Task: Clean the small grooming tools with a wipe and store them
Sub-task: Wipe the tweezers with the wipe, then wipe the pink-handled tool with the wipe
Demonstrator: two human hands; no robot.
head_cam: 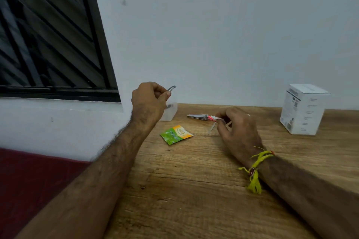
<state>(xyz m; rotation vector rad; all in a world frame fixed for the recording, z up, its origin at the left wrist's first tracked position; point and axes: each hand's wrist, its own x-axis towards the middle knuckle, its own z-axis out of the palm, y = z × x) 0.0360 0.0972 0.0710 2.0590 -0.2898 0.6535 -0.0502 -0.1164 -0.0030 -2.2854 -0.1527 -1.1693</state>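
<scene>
My left hand (149, 101) is raised above the table's back left corner and pinches metal tweezers (171, 88), whose tips stick out to the right. Below and behind it stands a small translucent plastic container (171, 112). My right hand (236, 129) rests on the table with its fingertips pinching a small white piece with a pink part (213, 118), probably a wipe on a tool. A thin pale stick-like tool (211, 128) hangs from those fingers. A metal nail clipper (197, 116) lies just left of them. A green and orange sachet (175, 134) lies nearer me.
The wooden table (194, 190) runs up to a white wall. A white cardboard box (303, 108) stands at the back right. A dark barred window (48, 35) is at the upper left, and a dark red surface (29, 190) lies beside the table's left edge.
</scene>
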